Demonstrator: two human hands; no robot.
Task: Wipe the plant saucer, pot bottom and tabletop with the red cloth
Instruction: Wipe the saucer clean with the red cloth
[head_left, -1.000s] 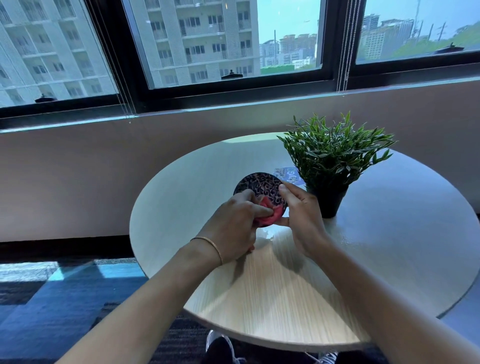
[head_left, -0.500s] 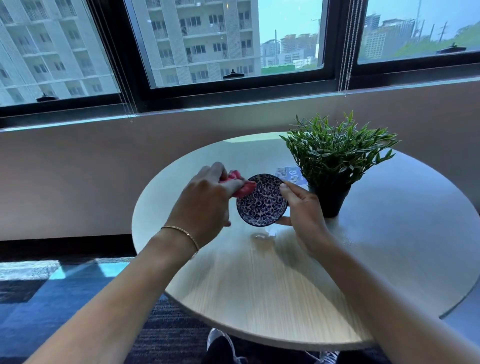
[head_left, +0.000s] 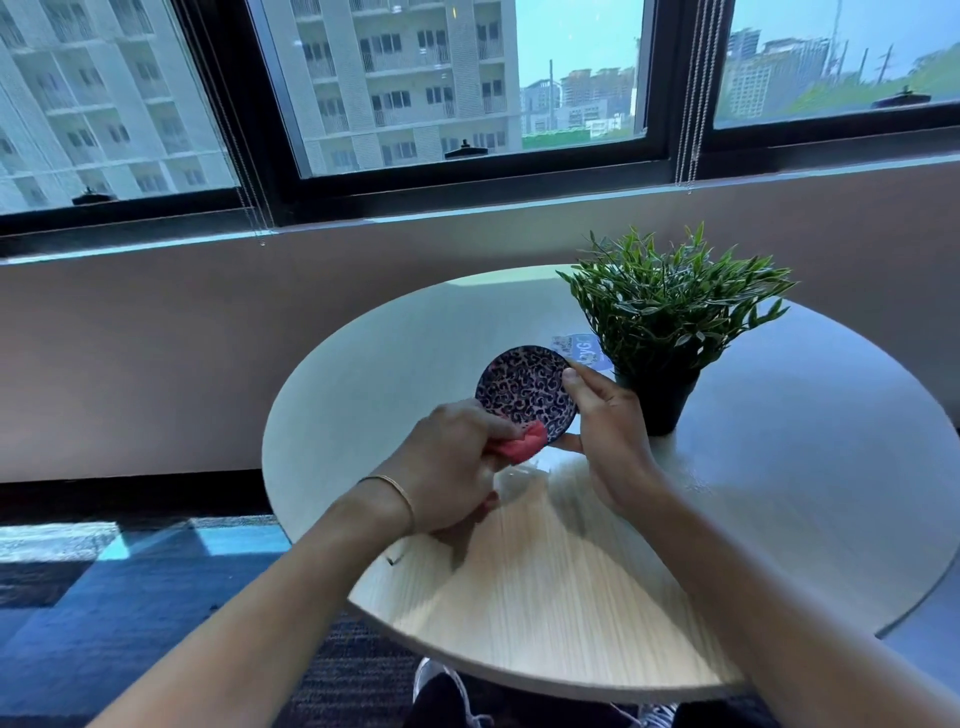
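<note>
The small round saucer (head_left: 522, 392), patterned dark blue and white, is held tilted above the round wooden table (head_left: 545, 587). My right hand (head_left: 608, 436) grips its right rim. My left hand (head_left: 449, 467) holds the bunched red cloth (head_left: 522, 447) against the saucer's lower edge. The green plant (head_left: 670, 306) stands in its black pot (head_left: 662, 402) on the table, just right of my right hand.
A small printed card (head_left: 579, 348) lies flat behind the saucer, next to the pot. A low wall and dark-framed windows run behind the table. Blue carpet (head_left: 104, 623) covers the floor to the left. A shoe (head_left: 441, 686) shows under the table's front edge.
My left hand swung the red cloth from the saucer's upper left rim down to its lower edge. The right hand kept its hold on the saucer.
</note>
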